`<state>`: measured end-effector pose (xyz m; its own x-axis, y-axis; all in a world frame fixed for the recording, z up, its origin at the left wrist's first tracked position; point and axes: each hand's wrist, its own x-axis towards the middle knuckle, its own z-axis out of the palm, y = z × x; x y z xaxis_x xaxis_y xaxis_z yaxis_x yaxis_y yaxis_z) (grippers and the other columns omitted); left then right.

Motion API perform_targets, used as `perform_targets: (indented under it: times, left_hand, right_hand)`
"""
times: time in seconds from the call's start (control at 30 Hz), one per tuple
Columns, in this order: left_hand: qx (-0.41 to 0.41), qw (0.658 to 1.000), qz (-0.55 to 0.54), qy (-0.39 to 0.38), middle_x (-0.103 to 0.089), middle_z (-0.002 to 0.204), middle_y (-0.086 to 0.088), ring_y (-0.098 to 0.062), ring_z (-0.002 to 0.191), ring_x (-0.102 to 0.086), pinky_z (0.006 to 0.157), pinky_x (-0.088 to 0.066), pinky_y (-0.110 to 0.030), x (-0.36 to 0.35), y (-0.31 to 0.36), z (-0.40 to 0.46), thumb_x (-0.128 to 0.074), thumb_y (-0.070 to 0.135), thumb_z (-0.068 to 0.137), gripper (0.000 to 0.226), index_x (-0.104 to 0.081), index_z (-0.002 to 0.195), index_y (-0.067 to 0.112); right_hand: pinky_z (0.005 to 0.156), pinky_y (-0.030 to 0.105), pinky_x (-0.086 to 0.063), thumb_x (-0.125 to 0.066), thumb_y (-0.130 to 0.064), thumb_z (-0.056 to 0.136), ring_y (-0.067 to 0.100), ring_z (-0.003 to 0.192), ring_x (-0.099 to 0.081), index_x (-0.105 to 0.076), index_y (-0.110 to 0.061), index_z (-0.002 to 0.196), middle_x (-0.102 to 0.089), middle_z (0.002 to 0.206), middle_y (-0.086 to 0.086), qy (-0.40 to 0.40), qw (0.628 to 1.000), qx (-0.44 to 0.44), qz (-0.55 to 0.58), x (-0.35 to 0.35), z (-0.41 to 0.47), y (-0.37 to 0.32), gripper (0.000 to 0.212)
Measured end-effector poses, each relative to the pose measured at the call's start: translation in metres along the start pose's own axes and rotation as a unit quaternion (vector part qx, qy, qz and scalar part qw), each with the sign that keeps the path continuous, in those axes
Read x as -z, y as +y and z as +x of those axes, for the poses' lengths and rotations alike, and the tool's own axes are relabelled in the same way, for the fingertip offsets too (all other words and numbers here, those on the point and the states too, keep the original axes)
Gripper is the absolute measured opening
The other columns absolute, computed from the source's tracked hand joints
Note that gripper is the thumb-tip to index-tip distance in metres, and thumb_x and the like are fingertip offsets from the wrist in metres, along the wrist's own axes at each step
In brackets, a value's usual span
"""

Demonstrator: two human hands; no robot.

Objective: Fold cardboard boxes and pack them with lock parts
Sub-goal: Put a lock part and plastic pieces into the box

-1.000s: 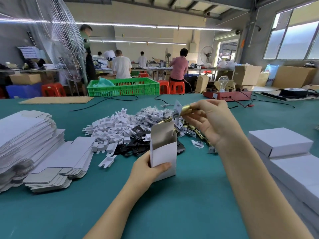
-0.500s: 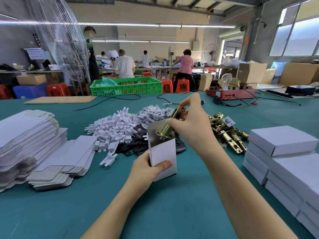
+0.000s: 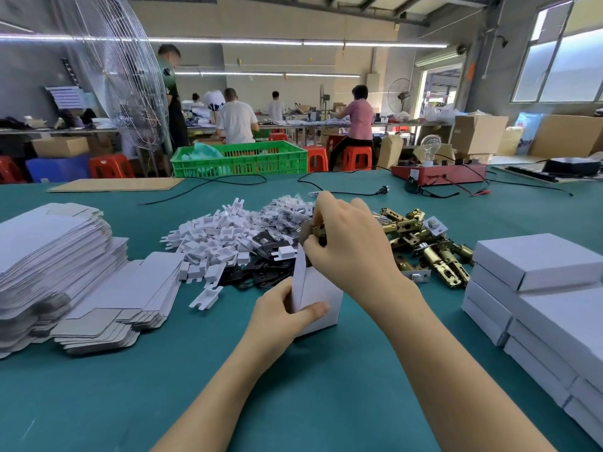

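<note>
Left hand grips the small white box, thumb across its front face, holding it upright on the green bench with its top flap standing open. Right hand is over the box mouth, fingers curled round a brass lock part that sits at the opening, mostly hidden behind the fingers. To the right, finished white boxes are stacked at the bench edge. To the left, flat box blanks lie in a tall pile, a lower fan of them spread beside it. Just past the box sits a heap of black plates, touching a heap of white plastic pieces, with small bagged parts behind. Brass latches are piled right of the hands, near the finished stack. Further back, a black cable trails across the bench, a red tester with a bulb stands right, a green crate sits centre, and people work at far benches beyond it
</note>
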<state>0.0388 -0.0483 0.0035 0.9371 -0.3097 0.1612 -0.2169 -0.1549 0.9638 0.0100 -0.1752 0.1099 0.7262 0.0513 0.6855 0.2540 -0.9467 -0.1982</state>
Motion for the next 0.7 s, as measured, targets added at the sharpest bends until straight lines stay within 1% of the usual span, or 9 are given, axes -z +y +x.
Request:
perform_targets:
  times: [0.07,0.17,0.23,0.37,0.43,0.5,0.53,0.6,0.7]
  left_hand:
    - [-0.001,1.0,0.003,-0.001,-0.073,0.097,0.017,-0.005,0.092,-0.068,0.078,-0.054,-0.024,0.0,0.0,0.001,-0.079,0.031,0.072,0.034,-0.068,0.104,0.036]
    - [0.002,1.0,0.006,0.002,-0.073,0.099,0.014,-0.008,0.094,-0.068,0.082,-0.055,-0.029,0.001,-0.001,0.001,-0.079,0.021,0.081,0.031,-0.068,0.107,0.033]
    - [0.007,1.0,0.0,0.006,-0.073,0.101,0.013,-0.008,0.095,-0.068,0.084,-0.055,-0.029,0.002,-0.001,0.001,-0.079,0.02,0.081,0.033,-0.068,0.11,0.032]
    - [0.009,1.0,-0.005,0.001,-0.074,0.101,0.01,-0.012,0.096,-0.068,0.087,-0.056,-0.035,0.002,0.0,0.001,-0.079,0.02,0.08,0.033,-0.068,0.11,0.03]
    - [0.006,1.0,-0.005,-0.004,-0.074,0.101,0.008,-0.014,0.097,-0.068,0.087,-0.056,-0.037,0.002,0.001,0.001,-0.08,0.023,0.077,0.035,-0.068,0.109,0.029]
    - [0.004,1.0,-0.003,-0.007,-0.074,0.101,0.007,-0.016,0.097,-0.068,0.087,-0.056,-0.038,0.001,0.002,0.002,-0.079,0.021,0.078,0.033,-0.068,0.109,0.028]
    - [0.002,1.0,-0.003,-0.008,-0.074,0.101,0.007,-0.017,0.098,-0.068,0.087,-0.056,-0.039,0.001,0.001,0.002,-0.079,0.02,0.078,0.033,-0.068,0.109,0.028]
    - [0.0,1.0,-0.003,-0.012,-0.073,0.101,0.007,-0.017,0.098,-0.068,0.087,-0.056,-0.039,0.001,0.001,0.002,-0.079,0.027,0.072,0.038,-0.068,0.108,0.028]
    - [-0.001,1.0,0.001,-0.015,-0.073,0.1,0.009,-0.016,0.097,-0.068,0.086,-0.057,-0.039,0.001,0.0,0.002,-0.075,0.035,0.066,0.041,-0.068,0.107,0.031]
  right_hand:
    - [0.055,0.035,-0.026,-0.052,-0.015,0.083,0.023,0.074,-0.034,-0.038,-0.013,0.085,-0.048,0.07,0.002,-0.022,1.0,0.002,-0.001,0.0,0.001,0.002,0.015]
    - [0.061,0.037,-0.042,-0.056,-0.016,0.082,0.024,0.081,-0.039,-0.045,-0.012,0.089,-0.055,0.074,0.004,-0.068,0.997,-0.02,0.02,0.004,0.002,0.008,0.014]
    - [0.063,0.036,-0.045,-0.059,-0.019,0.081,0.024,0.084,-0.041,-0.048,-0.012,0.089,-0.057,0.076,0.004,-0.081,0.996,-0.043,0.02,0.006,0.002,0.012,0.015]
    - [0.059,0.031,-0.038,-0.058,-0.022,0.08,0.023,0.084,-0.04,-0.048,-0.013,0.083,-0.052,0.071,0.001,-0.087,0.994,-0.062,-0.011,0.006,0.003,0.013,0.013]
    - [0.061,0.032,-0.038,-0.058,-0.021,0.08,0.023,0.085,-0.039,-0.046,-0.014,0.08,-0.047,0.069,-0.001,-0.102,0.992,-0.065,-0.023,0.006,0.003,0.014,0.013]
    - [0.063,0.032,-0.038,-0.057,-0.02,0.08,0.024,0.085,-0.039,-0.044,-0.015,0.078,-0.046,0.07,-0.002,-0.113,0.991,-0.07,-0.024,0.006,0.003,0.014,0.014]
    - [0.063,0.032,-0.037,-0.057,-0.019,0.081,0.025,0.084,-0.038,-0.044,-0.015,0.077,-0.046,0.071,-0.001,-0.114,0.99,-0.073,-0.024,0.006,0.003,0.013,0.014]
    - [0.063,0.032,-0.036,-0.057,-0.019,0.081,0.024,0.083,-0.038,-0.044,-0.015,0.077,-0.05,0.075,0.001,-0.116,0.99,-0.08,-0.028,0.006,0.003,0.013,0.013]
    - [0.059,0.03,-0.036,-0.057,-0.018,0.081,0.025,0.079,-0.042,-0.053,-0.01,0.077,-0.055,0.076,0.006,-0.139,0.986,-0.081,-0.047,0.005,0.005,0.014,0.01]
